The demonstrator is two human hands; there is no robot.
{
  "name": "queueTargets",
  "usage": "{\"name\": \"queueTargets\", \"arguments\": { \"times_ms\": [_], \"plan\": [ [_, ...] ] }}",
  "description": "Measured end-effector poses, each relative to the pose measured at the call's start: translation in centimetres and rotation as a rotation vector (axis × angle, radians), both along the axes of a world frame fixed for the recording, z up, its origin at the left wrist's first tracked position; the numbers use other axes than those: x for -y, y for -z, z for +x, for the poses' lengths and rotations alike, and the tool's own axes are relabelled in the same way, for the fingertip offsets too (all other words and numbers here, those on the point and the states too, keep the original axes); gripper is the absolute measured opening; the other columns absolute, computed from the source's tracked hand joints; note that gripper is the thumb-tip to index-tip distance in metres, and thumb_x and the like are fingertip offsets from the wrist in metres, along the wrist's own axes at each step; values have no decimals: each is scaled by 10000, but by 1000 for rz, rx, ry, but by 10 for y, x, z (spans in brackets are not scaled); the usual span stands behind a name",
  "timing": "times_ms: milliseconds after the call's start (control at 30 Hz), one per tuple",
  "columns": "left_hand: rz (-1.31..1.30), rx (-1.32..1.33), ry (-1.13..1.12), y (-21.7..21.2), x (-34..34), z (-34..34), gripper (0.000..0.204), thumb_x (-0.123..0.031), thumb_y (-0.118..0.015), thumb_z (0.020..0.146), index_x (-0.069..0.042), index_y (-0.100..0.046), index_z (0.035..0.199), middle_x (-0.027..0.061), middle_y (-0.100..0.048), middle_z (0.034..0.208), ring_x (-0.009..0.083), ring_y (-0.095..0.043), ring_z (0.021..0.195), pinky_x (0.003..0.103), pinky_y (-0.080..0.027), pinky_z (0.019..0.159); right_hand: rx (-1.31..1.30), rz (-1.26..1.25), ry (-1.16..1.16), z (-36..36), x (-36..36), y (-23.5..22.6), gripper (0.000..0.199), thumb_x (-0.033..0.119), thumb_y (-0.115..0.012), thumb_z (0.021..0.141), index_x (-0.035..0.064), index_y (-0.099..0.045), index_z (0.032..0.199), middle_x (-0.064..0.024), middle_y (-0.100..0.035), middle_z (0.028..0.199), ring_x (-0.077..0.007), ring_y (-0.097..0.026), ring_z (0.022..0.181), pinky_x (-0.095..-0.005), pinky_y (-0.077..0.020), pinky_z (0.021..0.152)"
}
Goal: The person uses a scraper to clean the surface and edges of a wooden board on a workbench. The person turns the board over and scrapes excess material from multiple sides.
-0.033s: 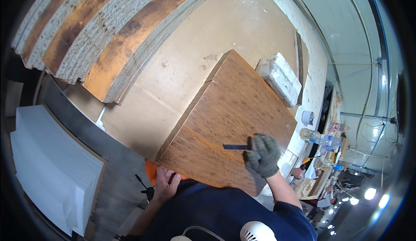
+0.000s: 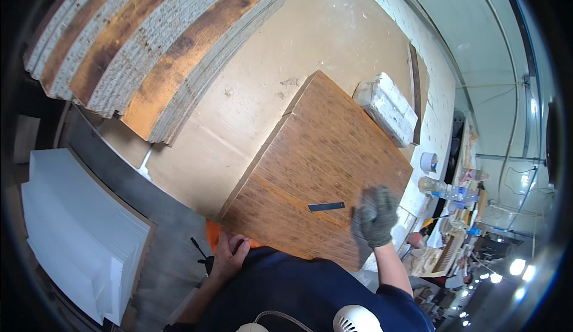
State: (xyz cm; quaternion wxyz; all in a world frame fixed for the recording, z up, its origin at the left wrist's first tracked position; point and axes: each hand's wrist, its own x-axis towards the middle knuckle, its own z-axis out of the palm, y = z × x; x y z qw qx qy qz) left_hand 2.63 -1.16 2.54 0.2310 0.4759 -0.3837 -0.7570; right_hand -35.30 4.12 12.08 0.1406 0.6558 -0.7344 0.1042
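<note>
A thick brown wood-grain board [image 2: 310, 153], or a stack of boards, lies on the workbench in front of me. On its top rests a short, flat dark strip [image 2: 326, 207]; its kind does not show. My right hand [image 2: 377, 215], in a grey-green work glove, is to the right of the strip and apart from it. Motion smears its fingers. My left hand [image 2: 231, 253] is bare and sits by the board's near left corner. Its fingers are bent with the thumb pressed to them; what they hold, if anything, is hidden. Something orange [image 2: 213, 235] shows beside it.
A white wrapped block [image 2: 387, 110] stands against the board's far right side. Stacked planks [image 2: 173, 69] fill the bench's far left. White panels [image 2: 83, 224] are piled at the left. A tape roll [image 2: 428, 162] and plastic bottles [image 2: 447, 190] are to the right.
My right hand has let go of the dark strip and moved to the right. The strip now lies by itself on the board. My left hand stays at the corner.
</note>
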Motion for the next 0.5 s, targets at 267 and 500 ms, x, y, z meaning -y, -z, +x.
{"name": "queueTargets", "arguments": {
  "times_ms": [267, 500],
  "plan": [
    [108, 362, 173, -56, 42, 25, 133, -52, -651, 977, 44, -705, 1050, 81, -736, 870, 124, -693, 772, 257, -557, 714, 142, -143, 1230, -149, -189, 91, 563, 313, -718, 918, -34, -590, 1342, -198, -649, 1316, -343, -604, 1216, -412, -456, 1053],
    [-638, 194, 162, -76, 156, -26, 517, -130, -732, 923, 43, -543, 1372, 187, -647, 1308, 244, -646, 1196, 381, -511, 1030, 1532, -503, 898, -134, -227, 118, 448, 222, -677, 973, 1, -611, 1357, -78, -689, 1220, -160, -664, 979, -329, -552, 853]
  ]
}}
